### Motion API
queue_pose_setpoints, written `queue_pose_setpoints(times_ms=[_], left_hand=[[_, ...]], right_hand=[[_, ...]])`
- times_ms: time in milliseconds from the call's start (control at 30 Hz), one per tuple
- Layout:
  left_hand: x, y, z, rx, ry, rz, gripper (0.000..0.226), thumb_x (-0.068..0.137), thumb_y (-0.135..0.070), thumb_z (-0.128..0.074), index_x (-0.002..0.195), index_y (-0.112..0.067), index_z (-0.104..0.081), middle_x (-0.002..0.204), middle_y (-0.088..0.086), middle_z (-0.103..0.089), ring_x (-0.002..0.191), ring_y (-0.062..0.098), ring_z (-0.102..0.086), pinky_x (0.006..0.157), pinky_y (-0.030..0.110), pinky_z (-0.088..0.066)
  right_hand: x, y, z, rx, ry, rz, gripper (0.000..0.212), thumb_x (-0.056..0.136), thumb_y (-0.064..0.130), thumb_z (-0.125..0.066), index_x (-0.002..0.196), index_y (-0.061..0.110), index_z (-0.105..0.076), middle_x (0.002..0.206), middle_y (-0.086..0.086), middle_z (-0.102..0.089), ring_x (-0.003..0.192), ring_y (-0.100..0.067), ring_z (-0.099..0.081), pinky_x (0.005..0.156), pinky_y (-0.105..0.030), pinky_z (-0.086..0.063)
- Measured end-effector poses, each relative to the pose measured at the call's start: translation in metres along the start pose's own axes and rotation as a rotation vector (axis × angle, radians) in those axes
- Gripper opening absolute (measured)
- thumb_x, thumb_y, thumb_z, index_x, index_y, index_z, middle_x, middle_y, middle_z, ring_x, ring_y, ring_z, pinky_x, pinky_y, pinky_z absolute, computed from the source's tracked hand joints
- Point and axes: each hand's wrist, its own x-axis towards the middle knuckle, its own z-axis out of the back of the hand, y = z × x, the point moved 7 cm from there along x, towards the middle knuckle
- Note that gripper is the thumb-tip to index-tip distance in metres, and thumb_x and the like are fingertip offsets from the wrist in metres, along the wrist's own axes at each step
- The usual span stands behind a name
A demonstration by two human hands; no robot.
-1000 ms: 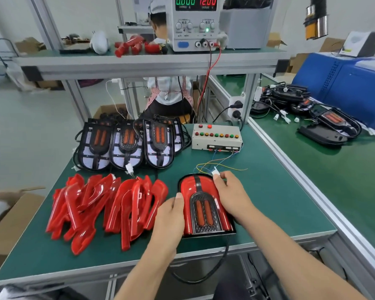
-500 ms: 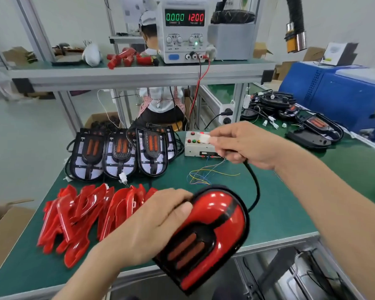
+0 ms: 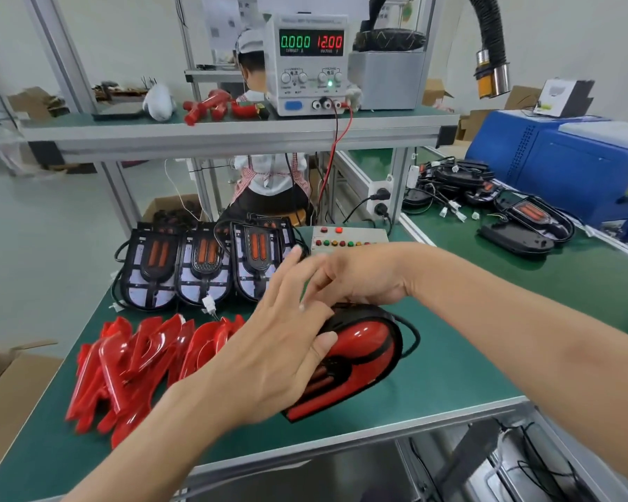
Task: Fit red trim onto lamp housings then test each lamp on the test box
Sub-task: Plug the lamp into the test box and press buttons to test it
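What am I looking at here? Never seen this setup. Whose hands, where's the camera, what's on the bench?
No robot: a person's bare hands, filmed by one wide-angle camera on their head, looking down at a green bench. The left hand lies fingers-straight over a lamp with red trim fitted. The right hand is curled just above the lamp; what its grip holds is hidden. On the bench: loose red trim pieces, a row of untrimmed lamp housings and the test box with coloured buttons. The power supply on the shelf reads 0.000 and 12.00.
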Motion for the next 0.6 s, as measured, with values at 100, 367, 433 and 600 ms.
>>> queue_pose_setpoints(times_ms=[100,367,433,600], left_hand=[[-0.001,0.006,-0.010,-0.076,0.082,0.030,0.046,0.107,-0.050,-0.026,0.122,-0.019,-0.056,0.170,-0.010,0.004,0.149,0.005,-0.022,0.119,0.027,-0.029],[0.006,0.016,-0.010,-0.309,-0.043,0.087,0.037,0.108,-0.040,-0.029,0.115,-0.017,-0.058,0.133,-0.020,-0.044,0.133,0.007,-0.039,0.109,0.013,-0.028],[0.008,0.021,-0.015,-0.380,-0.065,0.118,0.034,0.109,-0.038,-0.030,0.114,-0.019,-0.058,0.124,-0.017,-0.049,0.125,0.012,-0.046,0.104,0.016,-0.034],[-0.006,0.063,-0.024,-0.909,-0.316,0.548,0.041,0.108,-0.046,-0.035,0.100,-0.020,-0.066,0.098,0.000,-0.069,0.093,0.020,-0.066,0.092,0.040,-0.053]], right_hand=[[0.000,0.000,0.000,0.049,0.029,0.003,0.012,0.098,-0.001,-0.060,0.110,0.000,-0.063,0.078,-0.006,-0.062,0.065,-0.010,-0.059,0.060,-0.017,-0.049],[-0.020,-0.021,0.026,0.247,0.014,0.062,0.026,0.103,0.014,-0.057,0.126,0.003,-0.061,0.102,-0.009,-0.072,0.088,-0.017,-0.069,0.085,-0.030,-0.057],[-0.026,-0.035,0.038,0.169,-0.044,0.083,0.039,0.101,0.036,-0.059,0.126,0.007,-0.066,0.113,-0.012,-0.073,0.100,-0.023,-0.069,0.098,-0.039,-0.054],[-0.055,-0.105,0.073,0.506,-0.345,0.176,0.070,0.088,0.073,-0.043,0.121,0.018,-0.070,0.110,-0.016,-0.073,0.107,-0.031,-0.070,0.099,-0.045,-0.039]])
